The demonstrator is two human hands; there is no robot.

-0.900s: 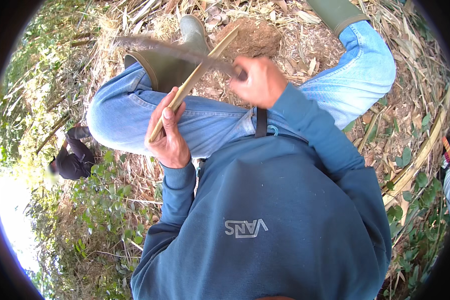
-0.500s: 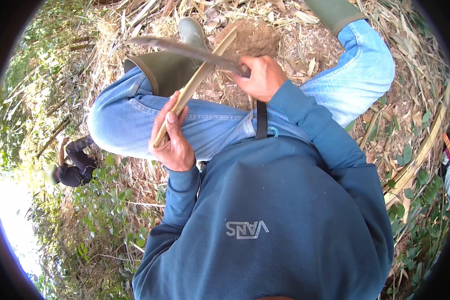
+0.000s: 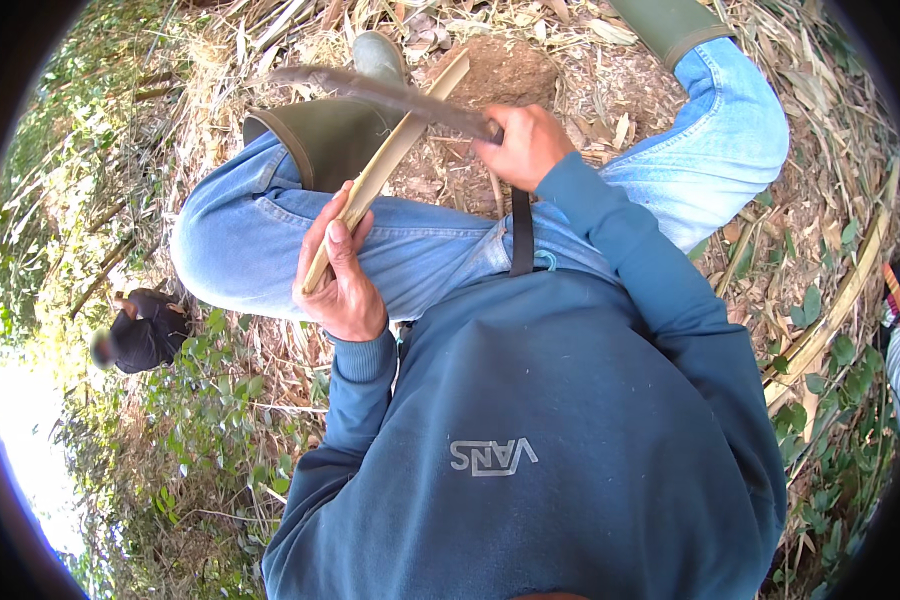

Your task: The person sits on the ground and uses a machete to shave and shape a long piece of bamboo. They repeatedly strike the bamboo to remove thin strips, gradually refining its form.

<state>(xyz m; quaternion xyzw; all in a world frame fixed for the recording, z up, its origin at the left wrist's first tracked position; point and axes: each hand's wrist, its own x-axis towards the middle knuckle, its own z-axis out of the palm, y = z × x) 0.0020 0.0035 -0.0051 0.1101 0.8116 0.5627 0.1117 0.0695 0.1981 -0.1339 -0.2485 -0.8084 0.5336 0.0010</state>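
Pinching the near end of a pale, channelled strip (image 3: 390, 168) between thumb and fingers, the left hand (image 3: 346, 285), near nine o'clock from centre, is leaving most of the length free and is pointing its far end toward one o'clock, presumably so that the strip is standing clear of the body. At one o'clock the right hand (image 3: 532, 148) is curling its fingers fully around the handle end of a long dark blade (image 3: 355, 88), whose tip is reaching out between nine and ten. Blade and strip are crossing well beyond the left fingers, a spacing that is probably giving the edge room while sparing that hand; whether the edge is biting, I cannot tell. Beneath the left hand, the denim-covered left thigh (image 3: 250, 245) is perhaps offering a rest, though contact is unclear. Green boots are standing wide apart, one (image 3: 320, 140) toward eleven o'clock, the other (image 3: 665, 25) past one, likely opening working space around the brown earth mound (image 3: 505, 75) at twelve. Well apart, a co-worker (image 3: 150, 330) is occupying nine o'clock.
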